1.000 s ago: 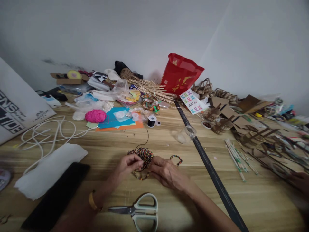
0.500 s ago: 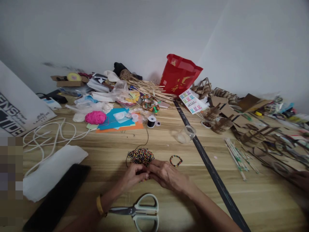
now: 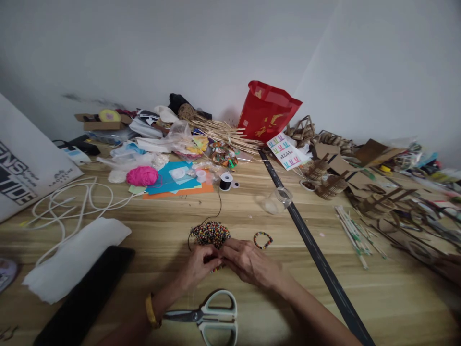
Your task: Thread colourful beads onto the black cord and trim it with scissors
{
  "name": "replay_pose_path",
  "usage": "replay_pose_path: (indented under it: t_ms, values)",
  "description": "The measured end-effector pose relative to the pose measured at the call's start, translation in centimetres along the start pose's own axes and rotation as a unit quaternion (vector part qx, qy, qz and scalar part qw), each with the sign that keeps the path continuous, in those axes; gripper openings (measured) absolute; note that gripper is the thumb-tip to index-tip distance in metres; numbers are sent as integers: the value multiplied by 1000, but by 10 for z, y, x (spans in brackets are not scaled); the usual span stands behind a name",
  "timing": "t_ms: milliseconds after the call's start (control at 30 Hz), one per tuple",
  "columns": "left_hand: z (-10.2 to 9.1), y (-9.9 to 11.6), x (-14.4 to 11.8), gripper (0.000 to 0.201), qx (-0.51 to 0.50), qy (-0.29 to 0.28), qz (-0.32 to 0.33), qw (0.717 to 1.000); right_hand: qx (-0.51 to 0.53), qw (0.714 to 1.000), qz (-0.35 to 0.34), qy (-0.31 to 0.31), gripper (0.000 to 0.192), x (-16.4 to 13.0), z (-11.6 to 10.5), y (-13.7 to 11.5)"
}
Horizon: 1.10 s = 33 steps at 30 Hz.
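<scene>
My left hand (image 3: 201,262) is closed in a pinch, its fingertips meeting those of my right hand (image 3: 247,259), also closed. A short string of coloured beads (image 3: 217,268) shows just below the fingertips; the rest of it is hidden by my hands. Right behind them lies a heap of small multicoloured beads (image 3: 211,234). A dark cord (image 3: 220,204) runs from beside the heap to a spool of black cord (image 3: 225,181). To the right of my right hand rests a beaded bracelet (image 3: 263,240). Scissors (image 3: 201,315) with pale handles lie in front of my wrists.
A clear plastic cup (image 3: 277,202) lies on its side near the black strip (image 3: 317,259). At left are a black case (image 3: 86,293), white wrapping (image 3: 79,257) and a white cable (image 3: 84,204). Pink yarn (image 3: 142,176) and a red bag (image 3: 268,110) stand farther back. Another person's hand (image 3: 448,266) shows at far right.
My hands stay together over the same spot with only slight finger movement. Slightly more of the bead string shows below the left fingertips. Things on the table have not moved.
</scene>
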<state>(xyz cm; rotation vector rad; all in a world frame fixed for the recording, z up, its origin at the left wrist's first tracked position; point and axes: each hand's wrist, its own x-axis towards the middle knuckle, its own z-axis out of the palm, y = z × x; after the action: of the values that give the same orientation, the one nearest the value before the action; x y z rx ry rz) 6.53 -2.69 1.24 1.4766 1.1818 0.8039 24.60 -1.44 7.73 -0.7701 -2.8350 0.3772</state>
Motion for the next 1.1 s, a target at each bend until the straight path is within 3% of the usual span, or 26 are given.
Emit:
replay_pose_path:
  t_ms: [167, 400, 667, 867, 1100]
  values:
    - [0, 1, 0, 19, -22, -8, 9, 1000, 11, 1000, -5, 2, 12, 2, 0, -1]
    - [-8, 1, -1, 29, -115, -88, -35, 989, 96, 995, 11, 25, 10, 3, 7, 10]
    - [-7, -1, 1, 32, -127, -82, -48, 987, 201, 978, 20, 47, 8, 7, 13, 17]
    - [-9, 1, -1, 31, -197, -57, -30, 978, 209, 970, 54, 114, 12, 6, 9, 16]
    - [-10, -1, 0, 33, -236, -48, -32, 970, 176, 979, 50, 85, 5, 7, 20, 19]
